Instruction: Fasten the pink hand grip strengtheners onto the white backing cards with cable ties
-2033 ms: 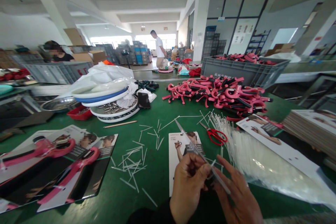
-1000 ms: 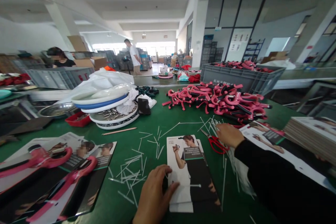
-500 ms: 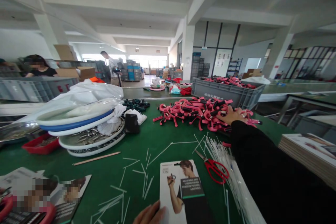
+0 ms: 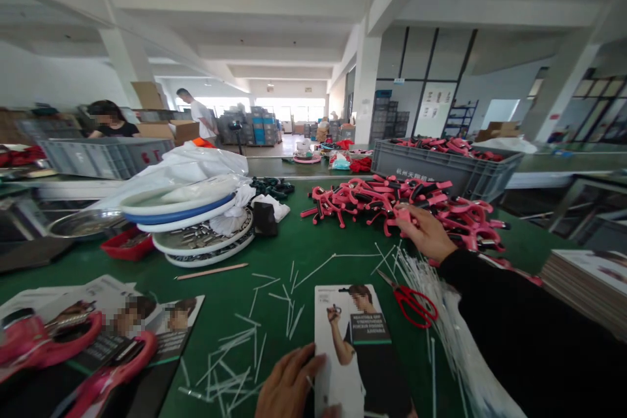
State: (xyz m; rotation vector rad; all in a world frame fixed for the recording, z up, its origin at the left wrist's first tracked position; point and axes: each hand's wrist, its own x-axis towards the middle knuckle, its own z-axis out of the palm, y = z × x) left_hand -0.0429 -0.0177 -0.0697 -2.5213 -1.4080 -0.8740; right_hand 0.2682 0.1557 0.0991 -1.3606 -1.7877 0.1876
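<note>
R grip (image 4: 427, 232) pinches a pink piece (image 4: 403, 216) at the near edge of the pile (image 4: 337, 197), prob. b/c it's easiest to get at there; L grip (image 4: 290, 384) rests on the printed card's (image 4: 379, 366) left edge, prob. steadying it, can't tell if clenched. Red scissors (image 4: 398, 289) & white ties (image 4: 427, 289) lie on the bench (image 4: 274, 253) R of card, handy. Pile's glossy pink w/ blk parts, tangled; card's wht/blk, flat, w/ a thin green line.

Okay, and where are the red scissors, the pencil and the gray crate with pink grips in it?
Red scissors (image 4: 404, 291): head view, handle.
Pencil (image 4: 211, 272): head view, mid-shaft.
Gray crate (image 4: 441, 177): head view, front wall.
</note>
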